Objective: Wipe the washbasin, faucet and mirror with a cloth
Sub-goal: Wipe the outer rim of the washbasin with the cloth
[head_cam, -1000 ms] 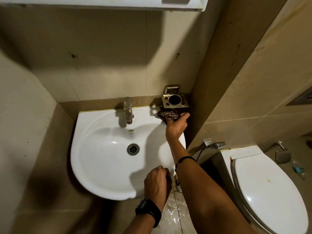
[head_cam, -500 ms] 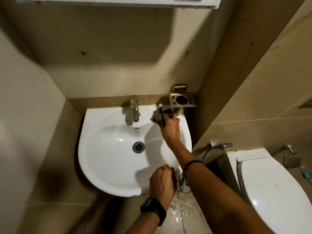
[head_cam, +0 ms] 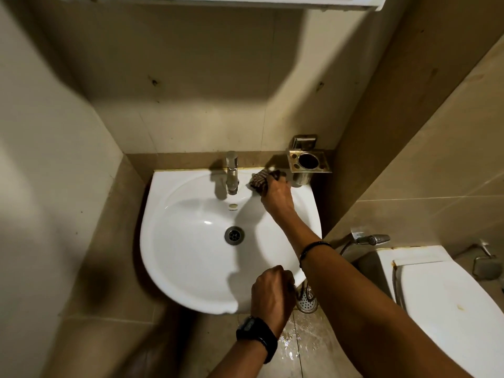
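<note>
Head view: right hand (head_cam: 275,196) clutches bunched, seemingly checked cloth (head_cam: 258,181) on white washbasin (head_cam: 191,268).

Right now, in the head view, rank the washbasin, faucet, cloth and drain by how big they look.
1. The washbasin, by far.
2. The faucet and the cloth: about alike. The cloth is bunched and partly hidden in the right hand, so I won't rank them.
3. The drain, smallest.
</note>
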